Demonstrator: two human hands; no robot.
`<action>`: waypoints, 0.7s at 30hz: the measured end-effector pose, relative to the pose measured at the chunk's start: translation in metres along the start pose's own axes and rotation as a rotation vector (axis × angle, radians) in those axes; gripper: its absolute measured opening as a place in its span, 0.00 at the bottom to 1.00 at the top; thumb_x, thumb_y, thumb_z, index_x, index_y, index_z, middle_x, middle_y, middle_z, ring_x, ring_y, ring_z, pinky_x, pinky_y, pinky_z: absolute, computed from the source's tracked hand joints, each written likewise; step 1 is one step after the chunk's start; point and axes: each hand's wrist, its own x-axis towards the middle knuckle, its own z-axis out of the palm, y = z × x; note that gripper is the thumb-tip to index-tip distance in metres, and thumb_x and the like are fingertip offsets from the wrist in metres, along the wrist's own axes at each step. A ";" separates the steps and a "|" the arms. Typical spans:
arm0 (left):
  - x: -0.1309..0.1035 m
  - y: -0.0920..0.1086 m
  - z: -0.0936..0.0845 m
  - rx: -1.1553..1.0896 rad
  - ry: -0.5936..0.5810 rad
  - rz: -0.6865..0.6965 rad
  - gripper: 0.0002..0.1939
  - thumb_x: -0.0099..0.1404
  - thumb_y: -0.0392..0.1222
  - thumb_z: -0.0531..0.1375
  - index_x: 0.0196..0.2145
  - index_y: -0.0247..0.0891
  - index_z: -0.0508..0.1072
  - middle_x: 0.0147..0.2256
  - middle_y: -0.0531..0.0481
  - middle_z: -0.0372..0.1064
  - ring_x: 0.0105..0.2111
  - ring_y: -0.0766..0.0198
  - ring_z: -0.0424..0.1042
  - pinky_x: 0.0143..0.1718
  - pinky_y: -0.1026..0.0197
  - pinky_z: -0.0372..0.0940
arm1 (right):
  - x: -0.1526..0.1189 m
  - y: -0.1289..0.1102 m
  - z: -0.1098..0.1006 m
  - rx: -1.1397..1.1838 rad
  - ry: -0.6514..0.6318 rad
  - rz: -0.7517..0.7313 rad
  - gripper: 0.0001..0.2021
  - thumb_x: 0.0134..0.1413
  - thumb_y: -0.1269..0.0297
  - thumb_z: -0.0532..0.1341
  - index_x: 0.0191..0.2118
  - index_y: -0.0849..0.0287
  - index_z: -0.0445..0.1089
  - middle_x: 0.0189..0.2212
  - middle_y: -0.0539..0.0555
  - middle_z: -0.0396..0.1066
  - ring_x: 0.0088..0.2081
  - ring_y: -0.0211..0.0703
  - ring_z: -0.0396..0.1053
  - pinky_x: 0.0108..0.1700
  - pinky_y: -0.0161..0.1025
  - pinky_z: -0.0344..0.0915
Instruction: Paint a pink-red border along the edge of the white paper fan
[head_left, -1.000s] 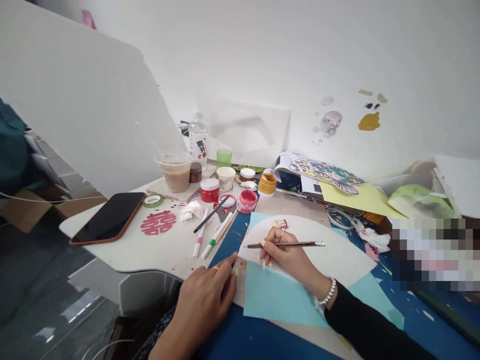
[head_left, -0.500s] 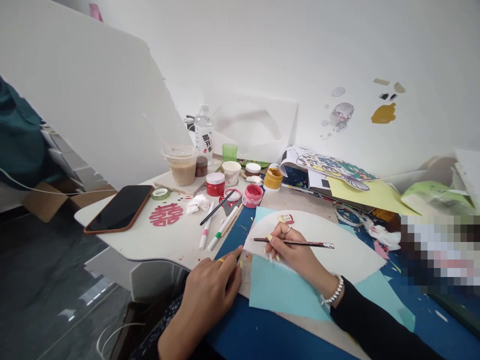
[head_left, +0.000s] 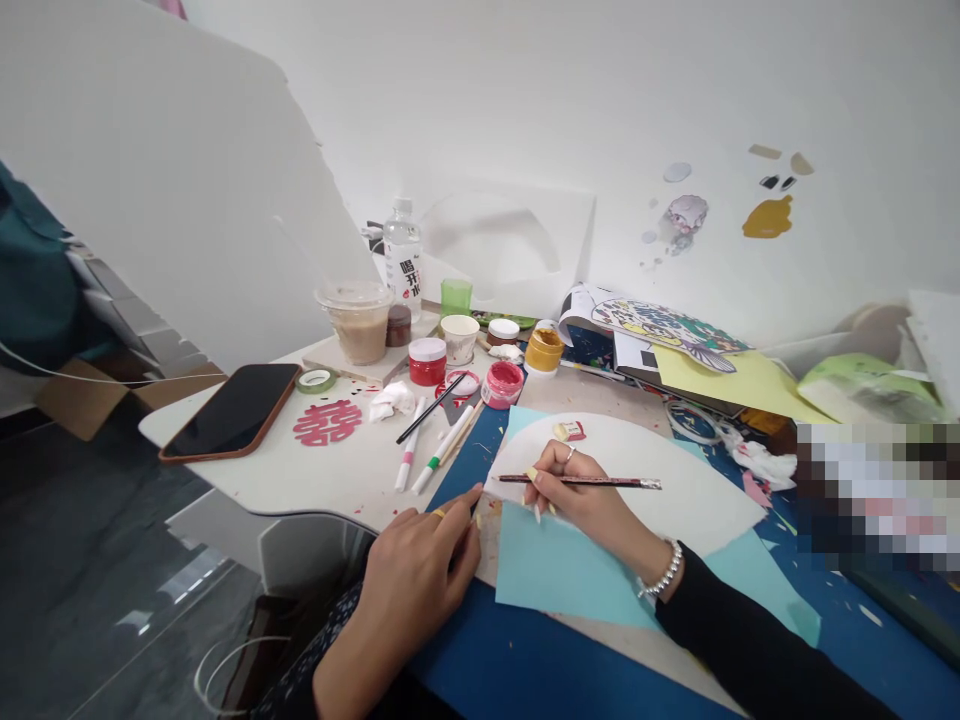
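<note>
Head view: little has been altered over the last second; the pencil (head_left: 577, 481) is kept level across the white sheet (head_left: 675, 495), its tip at the sheet's left edge, and only a slight drift of the whole scene in the frame is seen, so the camera, not the hands, appears to have moved. From this it is judged that the marking at that edge is being continued rather than ended. The right hand (head_left: 581, 500) is closed on the pencil, thumb and forefinger pinched near the tip, wrist laid on the white sheet, which lies over a pale blue sheet (head_left: 562, 580). The left hand (head_left: 416, 590) is rested loosely curled, nothing gripped, its forefinger stretched to the paper's left edge on the blue mat (head_left: 510, 670). Paint pots (head_left: 502, 383), markers (head_left: 439, 460) and a phone (head_left: 232, 410) are spread on the desk (head_left: 330, 480) beyond.
</note>
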 end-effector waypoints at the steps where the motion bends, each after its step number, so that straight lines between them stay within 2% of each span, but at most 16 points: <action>1: 0.000 0.000 0.000 0.000 -0.004 0.000 0.13 0.63 0.40 0.46 0.39 0.37 0.68 0.20 0.54 0.68 0.18 0.65 0.67 0.21 0.61 0.57 | 0.000 0.000 0.000 0.002 -0.007 -0.001 0.09 0.52 0.63 0.56 0.26 0.59 0.57 0.22 0.50 0.69 0.21 0.31 0.63 0.25 0.32 0.59; 21: 0.001 0.001 -0.001 -0.005 0.017 0.011 0.13 0.63 0.40 0.47 0.39 0.36 0.68 0.21 0.54 0.70 0.18 0.66 0.67 0.21 0.62 0.57 | -0.004 0.000 -0.007 -0.032 -0.004 0.001 0.09 0.51 0.62 0.56 0.24 0.59 0.57 0.20 0.50 0.67 0.20 0.32 0.60 0.25 0.32 0.57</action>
